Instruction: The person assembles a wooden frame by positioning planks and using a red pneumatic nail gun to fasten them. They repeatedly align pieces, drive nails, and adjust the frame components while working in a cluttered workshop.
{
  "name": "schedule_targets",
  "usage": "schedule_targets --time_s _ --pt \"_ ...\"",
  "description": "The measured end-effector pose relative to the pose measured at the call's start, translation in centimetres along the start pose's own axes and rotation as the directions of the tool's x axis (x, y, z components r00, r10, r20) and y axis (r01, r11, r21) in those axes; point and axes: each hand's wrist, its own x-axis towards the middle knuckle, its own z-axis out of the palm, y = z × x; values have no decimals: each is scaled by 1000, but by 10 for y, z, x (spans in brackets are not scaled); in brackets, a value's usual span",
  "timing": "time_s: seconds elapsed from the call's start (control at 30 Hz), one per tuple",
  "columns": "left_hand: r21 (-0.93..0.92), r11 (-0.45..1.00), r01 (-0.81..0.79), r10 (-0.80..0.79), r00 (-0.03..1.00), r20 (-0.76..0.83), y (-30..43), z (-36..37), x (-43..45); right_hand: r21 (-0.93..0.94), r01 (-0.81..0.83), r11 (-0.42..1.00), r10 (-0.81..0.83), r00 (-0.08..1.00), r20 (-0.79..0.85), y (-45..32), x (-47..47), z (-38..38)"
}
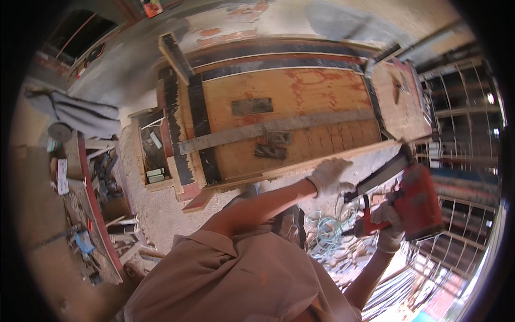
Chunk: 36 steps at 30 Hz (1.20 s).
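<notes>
My right hand [389,225], in a pale work glove, grips the handle of a red nail gun [420,203] at the right. Its long dark magazine [380,175] slants between the tool's nose and my left side. My left hand [330,173], also gloved, is at the near edge of a large wooden panel [330,92], overlapping a pale wood strip [293,167]. Its thumb is apart from the fingers and nothing shows between them; whether it presses on the strip is unclear. A long grey strip [249,131] and several dark rectangular pieces [252,106] lie on the panel.
A framed wooden box [155,151] with small blocks adjoins the panel's left end. A green hose [328,229] coils above wood scraps [342,257]. Beyond the right end stands a metal grille [462,96]. A cluttered red-edged shelf [94,201] stands left, with grey cloth [80,112] behind.
</notes>
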Motion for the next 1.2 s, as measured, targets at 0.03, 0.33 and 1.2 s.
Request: schedule_targets --time_s 0.03,0.33,1.2 --pt "71 995 67 -63 996 -64 -25 -13 11 -117 -86 989 79 995 -59 13 10 -5" --pt "653 487 580 -536 789 -302 -251 -176 -25 -912 -51 407 238 970 51 156 227 8" --pt "-6 356 934 -436 161 -885 -483 -347 -52 -846 528 73 161 831 532 251 463 371"
